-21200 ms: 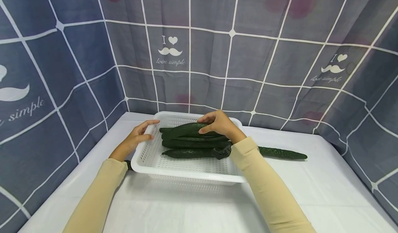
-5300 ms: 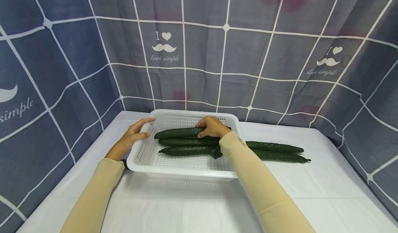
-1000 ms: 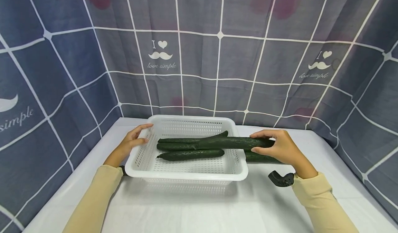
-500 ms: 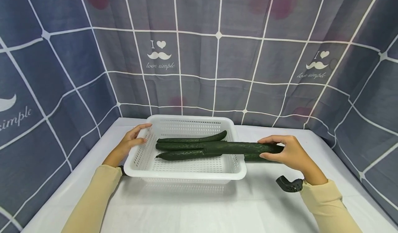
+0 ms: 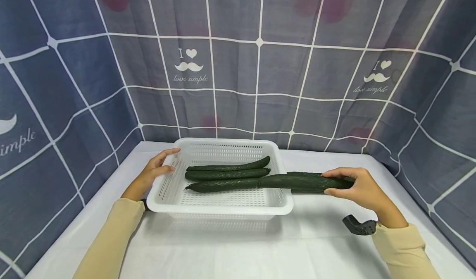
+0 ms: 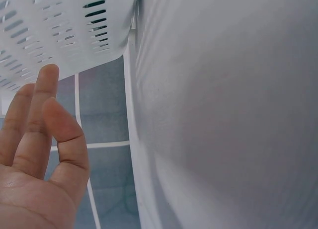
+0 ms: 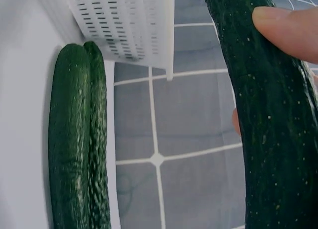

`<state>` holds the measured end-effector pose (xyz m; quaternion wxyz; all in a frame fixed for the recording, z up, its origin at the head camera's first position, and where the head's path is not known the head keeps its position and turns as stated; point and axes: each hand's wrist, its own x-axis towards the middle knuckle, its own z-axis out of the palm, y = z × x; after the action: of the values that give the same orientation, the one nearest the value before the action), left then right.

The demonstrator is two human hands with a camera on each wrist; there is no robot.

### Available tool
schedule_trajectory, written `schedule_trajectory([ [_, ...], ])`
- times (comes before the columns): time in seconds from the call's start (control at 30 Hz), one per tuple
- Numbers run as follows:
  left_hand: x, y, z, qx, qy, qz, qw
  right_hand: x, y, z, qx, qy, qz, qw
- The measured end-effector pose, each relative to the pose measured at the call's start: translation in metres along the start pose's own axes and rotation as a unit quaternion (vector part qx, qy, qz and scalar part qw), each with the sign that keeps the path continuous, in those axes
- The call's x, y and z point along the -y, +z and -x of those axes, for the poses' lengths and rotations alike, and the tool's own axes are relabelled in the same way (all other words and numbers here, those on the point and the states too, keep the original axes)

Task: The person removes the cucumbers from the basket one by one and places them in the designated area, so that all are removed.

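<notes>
Apparently the work is about halfway: the right hand (image 5: 366,188) grips 1 cucumber (image 5: 305,182), 2 cucumbers (image 7: 69,139) lie on the table (image 5: 230,250) below its fingers, and 3 more cucumbers (image 5: 227,174) sit in the basket (image 5: 223,209) leftward of them, the left hand (image 5: 148,176) touching its rim with spread fingers

1. Table (image 5: 223,250): white surface, faint crease lines visible toward the front; soft shadow below the basket's front side.
2. White basket (image 5: 219,210): perforated, stands directly on the table, left of the loose cucumbers.
3. Paler cucumber (image 7: 69,134) and bumpy cucumber (image 7: 99,134): lie lengthwise side by side on the table, ends near the basket's right wall; contact with it unclear.
</notes>
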<state>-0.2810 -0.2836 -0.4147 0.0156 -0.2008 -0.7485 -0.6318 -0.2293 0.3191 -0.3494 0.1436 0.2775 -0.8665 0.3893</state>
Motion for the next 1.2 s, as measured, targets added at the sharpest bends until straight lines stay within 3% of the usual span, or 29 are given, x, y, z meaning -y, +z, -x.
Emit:
schedule_trajectory([
  [0.43, 0.001, 0.000, -0.002, 0.000, 0.003, -0.001, 1.0000, -0.017, -0.016, 0.010, -0.006, 0.003, 0.021, 0.9998],
  [0.73, 0.001, 0.000, -0.001, 0.001, 0.004, -0.001, 1.0000, -0.033, -0.026, 0.012, -0.004, -0.016, 0.000, 0.9999],
  [1.2, 0.001, -0.001, -0.002, 0.005, 0.000, 0.004, 1.0000, -0.055, -0.045, 0.024, 0.004, 0.046, -0.017, 0.9988],
])
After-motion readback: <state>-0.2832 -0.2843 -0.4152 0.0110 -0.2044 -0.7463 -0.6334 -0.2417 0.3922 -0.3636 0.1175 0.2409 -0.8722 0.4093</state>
